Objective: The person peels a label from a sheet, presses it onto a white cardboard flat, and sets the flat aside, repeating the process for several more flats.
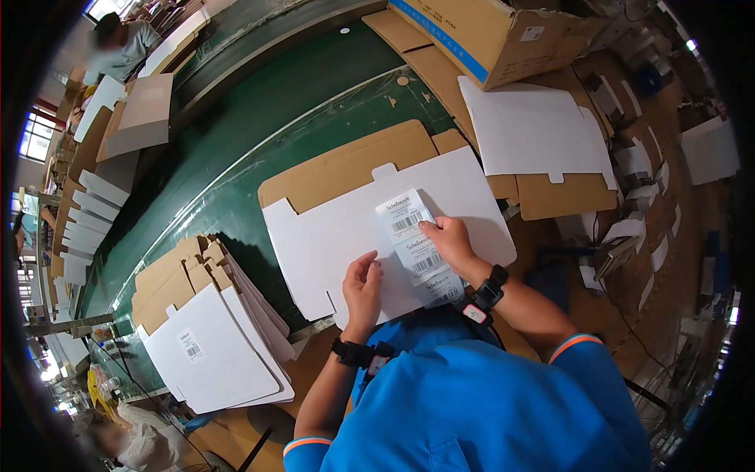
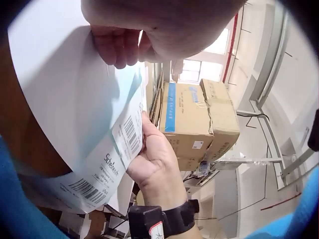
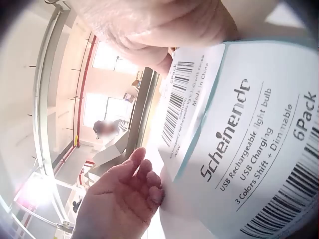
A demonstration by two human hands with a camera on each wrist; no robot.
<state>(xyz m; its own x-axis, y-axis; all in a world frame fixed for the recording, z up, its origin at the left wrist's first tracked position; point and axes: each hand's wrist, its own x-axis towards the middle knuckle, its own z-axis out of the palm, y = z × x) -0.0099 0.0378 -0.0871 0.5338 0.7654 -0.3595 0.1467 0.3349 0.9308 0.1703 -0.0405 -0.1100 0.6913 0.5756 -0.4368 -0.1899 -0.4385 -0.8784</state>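
A strip of printed barcode labels (image 1: 418, 248) lies over a flat white carton sheet (image 1: 330, 228) in the head view. The right hand (image 1: 452, 245) pinches the strip's right edge, thumb on top. To the left of the strip, the left hand (image 1: 362, 291) hovers at or touches the white sheet with fingers loosely bent and nothing held. The right wrist view shows the label strip (image 3: 249, 124) close up, with the left hand (image 3: 122, 199) beyond it. In the left wrist view the right hand (image 2: 158, 159) grips the strip (image 2: 102, 174) from the side.
A stack of flat cartons (image 1: 212, 346), its top one bearing a label (image 1: 191, 344), sits at the left. Another white sheet (image 1: 535, 126) and a large cardboard box (image 1: 503, 39) are at the upper right. The green table (image 1: 314, 94) runs behind; a seated person (image 1: 130, 47) is far left.
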